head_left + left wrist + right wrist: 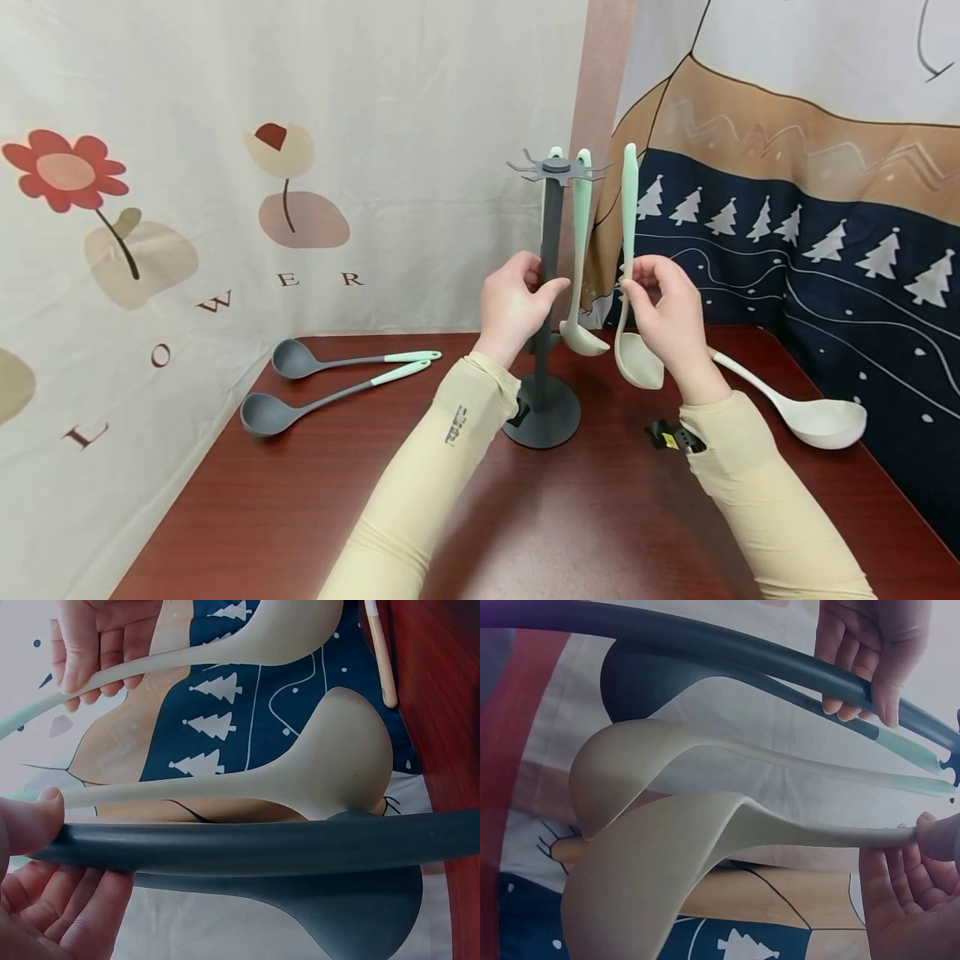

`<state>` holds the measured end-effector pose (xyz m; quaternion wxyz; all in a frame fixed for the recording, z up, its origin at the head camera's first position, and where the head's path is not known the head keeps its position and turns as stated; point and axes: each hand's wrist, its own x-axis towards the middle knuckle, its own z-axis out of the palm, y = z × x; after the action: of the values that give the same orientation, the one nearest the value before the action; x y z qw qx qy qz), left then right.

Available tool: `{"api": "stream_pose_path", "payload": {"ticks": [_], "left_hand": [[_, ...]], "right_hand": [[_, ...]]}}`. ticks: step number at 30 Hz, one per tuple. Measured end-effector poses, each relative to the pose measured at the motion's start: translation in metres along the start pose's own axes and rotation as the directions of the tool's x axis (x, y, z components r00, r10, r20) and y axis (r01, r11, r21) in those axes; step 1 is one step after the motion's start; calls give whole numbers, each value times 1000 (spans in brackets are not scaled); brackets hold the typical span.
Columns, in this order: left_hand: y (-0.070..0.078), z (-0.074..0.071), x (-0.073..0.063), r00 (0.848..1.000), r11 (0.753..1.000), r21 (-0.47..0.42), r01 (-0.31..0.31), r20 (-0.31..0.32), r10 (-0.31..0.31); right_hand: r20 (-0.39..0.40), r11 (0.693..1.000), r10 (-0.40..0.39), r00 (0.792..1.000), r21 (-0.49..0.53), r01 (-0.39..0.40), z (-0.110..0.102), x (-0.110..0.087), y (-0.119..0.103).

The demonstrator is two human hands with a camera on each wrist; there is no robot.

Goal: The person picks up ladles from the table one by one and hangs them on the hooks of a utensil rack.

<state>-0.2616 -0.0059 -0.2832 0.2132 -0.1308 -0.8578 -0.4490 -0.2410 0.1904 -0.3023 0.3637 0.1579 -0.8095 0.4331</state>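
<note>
My left hand (516,308) grips the dark grey post of an upright utensil stand (550,237), thumb on one side and fingers on the other. In my right hand (667,308) a cream ladle (637,364) with a mint handle is pinched by its shaft, upright, bowl down, just right of the stand. Another cream ladle (582,225) hangs from the stand's hooked top (557,167). Behind the post hangs a dark grey ladle (649,682), mostly hidden in the head view but plain in the right wrist view.
Two dark grey ladles with mint handle ends, a farther one (294,358) and a nearer one (266,414), lie on the brown table (300,517) at left. A white ladle (828,423) lies at the right edge. Printed curtains (420,125) stand behind.
</note>
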Motion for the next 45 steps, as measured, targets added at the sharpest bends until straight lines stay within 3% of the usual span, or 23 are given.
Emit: {"api": "stream_pose_path", "payload": {"ticks": [23,45], "left_hand": [[-1,0,0,999,999,19,-43,-13,43],[-2,1,1,999,999,34,-38,-14,39]], "right_hand": [[45,1000,-9,999,15,8,8,1,-1],[107,999,11,994,41,-16,15,-3,-4]]}}
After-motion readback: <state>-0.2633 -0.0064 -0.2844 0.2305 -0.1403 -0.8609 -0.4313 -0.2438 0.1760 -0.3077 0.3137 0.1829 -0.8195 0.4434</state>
